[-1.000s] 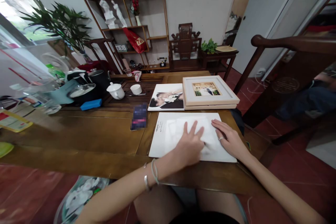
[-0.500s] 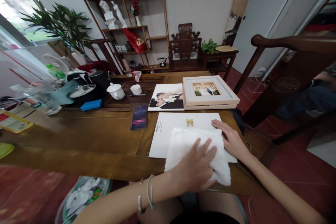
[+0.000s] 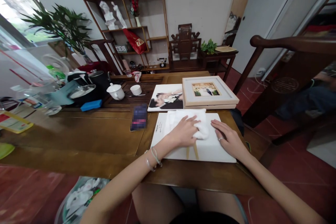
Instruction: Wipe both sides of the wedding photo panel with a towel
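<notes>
Left hand (image 3: pixel 186 131), fingers spread, presses a white cloth (image 3: pixel 201 133) onto the far part of a flat white rectangular board (image 3: pixel 211 153) on the brown wooden table (image 3: pixel 105 138); right hand (image 3: pixel 229 140) rests flat at the board's right. Wiping seems underway, probably unfinished.

Worn are a pale bracelet (image 3: pixel 156 157), silver bangle (image 3: pixel 149 164), slim ring (image 3: pixel 220 139) and black clothing (image 3: pixel 204 218).

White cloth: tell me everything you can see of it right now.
The white cloth looks soft and fluffy, with no print showing. It lies on the white board, toward the far edge, loosely spread along its far side and bunched into a rounded fold at its right end. The left hand rests on top, hiding part of it.
</notes>
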Demonstrator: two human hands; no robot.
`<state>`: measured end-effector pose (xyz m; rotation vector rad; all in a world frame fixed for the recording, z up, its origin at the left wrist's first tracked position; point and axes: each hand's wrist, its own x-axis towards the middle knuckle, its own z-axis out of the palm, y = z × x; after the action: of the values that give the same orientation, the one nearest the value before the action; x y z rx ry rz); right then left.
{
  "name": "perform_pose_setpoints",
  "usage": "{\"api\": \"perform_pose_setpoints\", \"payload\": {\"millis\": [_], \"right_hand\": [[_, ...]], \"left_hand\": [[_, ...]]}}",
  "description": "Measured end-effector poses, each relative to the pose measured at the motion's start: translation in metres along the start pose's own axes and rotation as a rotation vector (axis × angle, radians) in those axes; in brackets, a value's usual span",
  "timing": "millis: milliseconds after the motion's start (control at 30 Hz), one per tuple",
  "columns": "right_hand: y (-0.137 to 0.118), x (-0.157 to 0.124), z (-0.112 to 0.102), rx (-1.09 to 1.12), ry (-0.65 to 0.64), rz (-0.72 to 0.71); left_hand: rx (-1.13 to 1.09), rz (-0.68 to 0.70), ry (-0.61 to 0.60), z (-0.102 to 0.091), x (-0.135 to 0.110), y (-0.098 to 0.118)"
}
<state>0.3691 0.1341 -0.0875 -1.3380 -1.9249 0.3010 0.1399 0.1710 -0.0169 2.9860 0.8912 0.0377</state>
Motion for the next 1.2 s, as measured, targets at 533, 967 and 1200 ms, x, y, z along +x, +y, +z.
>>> {"api": "perform_pose_setpoints", "payload": {"millis": [533,967,1200], "right_hand": [[-0.001,0.000,-0.001,-0.001,-0.004,-0.005],[-0.001,0.000,-0.001,-0.041,-0.010,-0.014],[-0.001,0.000,-0.001,-0.040,0.000,-0.025]], "left_hand": [[-0.115,-0.174,0.196,0.006,-0.032,-0.050],[-0.187,-0.010,0.070,0.002,-0.111,-0.001],[-0.114,-0.115,0.084,0.005,-0.067,-0.060]]}}
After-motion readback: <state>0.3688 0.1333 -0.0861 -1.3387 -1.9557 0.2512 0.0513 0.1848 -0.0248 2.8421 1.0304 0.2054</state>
